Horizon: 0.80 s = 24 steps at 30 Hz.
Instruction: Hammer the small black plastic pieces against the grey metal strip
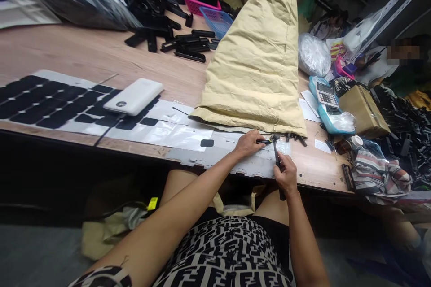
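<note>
Cluttered workshop, long light-wood table (84, 54) with stuff piled all over the far side. The person sits at the near edge, both arms reaching onto a thin grey sheet with notched edges (222, 154) that lies flat along the table's front and hangs a bit over it.

The left hand (248, 143) rests on that sheet, fingertips pinched around a small dark rod with a yellow band (266, 141), held lying low over the sheet. The right hand (286, 172) is curled tight around a small metal-headed hammer with a dark handle (276, 152). The hammer head sits right at the rod's tip, though I can't tell if they're actually touching.

Just behind the hands stands a big pale-yellow cloth sack (259, 63), slumped into a cone. Off to the left, 1 white rounded power bank (134, 96) lies on a white backing sheet of black foam pads (50, 103). Further back are loose black plastic strips (188, 45), a pink basket (198, 6) and a blue basket (217, 20). To the right, a grey calculator (326, 94) and a striped cloth bundle (377, 175).
</note>
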{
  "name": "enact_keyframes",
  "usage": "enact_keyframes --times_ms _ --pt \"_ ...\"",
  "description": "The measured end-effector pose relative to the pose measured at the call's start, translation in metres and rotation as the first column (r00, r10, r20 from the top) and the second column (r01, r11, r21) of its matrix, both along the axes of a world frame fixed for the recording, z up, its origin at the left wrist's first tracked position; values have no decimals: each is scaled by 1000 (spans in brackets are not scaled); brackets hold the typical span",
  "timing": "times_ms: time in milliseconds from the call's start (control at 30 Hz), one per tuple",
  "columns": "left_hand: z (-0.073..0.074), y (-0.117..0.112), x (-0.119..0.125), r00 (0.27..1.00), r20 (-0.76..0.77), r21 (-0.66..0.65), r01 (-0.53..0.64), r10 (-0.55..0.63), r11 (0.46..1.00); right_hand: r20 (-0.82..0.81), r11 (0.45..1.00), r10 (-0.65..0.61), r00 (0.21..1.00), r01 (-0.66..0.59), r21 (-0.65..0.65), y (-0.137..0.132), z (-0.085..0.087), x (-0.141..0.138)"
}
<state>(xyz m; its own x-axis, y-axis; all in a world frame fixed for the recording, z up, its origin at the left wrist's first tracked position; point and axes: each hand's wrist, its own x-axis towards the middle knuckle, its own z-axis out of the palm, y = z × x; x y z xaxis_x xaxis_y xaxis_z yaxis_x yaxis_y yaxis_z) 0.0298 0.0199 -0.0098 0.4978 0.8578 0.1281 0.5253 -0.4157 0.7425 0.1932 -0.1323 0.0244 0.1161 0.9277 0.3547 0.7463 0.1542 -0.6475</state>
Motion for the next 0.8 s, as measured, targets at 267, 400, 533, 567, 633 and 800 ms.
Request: enact_keyframes --times_ms 267,400,533,567,633,800 --pt "2 -1 -1 1000 -6 5 -7 7 1000 -39 998 52 998 -54 -28 2 -1 -9" --pt "3 -2 -1 1000 7 -11 4 -4 1000 -163 997 -57 985 49 -52 1 -7 1" --pt "5 0 -4 999 36 -11 25 -25 1000 -372 980 -197 907 174 -93 0 -18 13" --pt "7 1 -5 997 53 -15 48 -47 999 -430 977 -212 877 185 -106 0 -21 15" --pt "11 0 -11 988 101 -30 122 -119 992 -522 977 -214 825 175 -123 1 -23 16" --pt "16 -39 -43 930 137 36 341 -342 940 -585 983 -185 790 147 -112 2 -23 17"
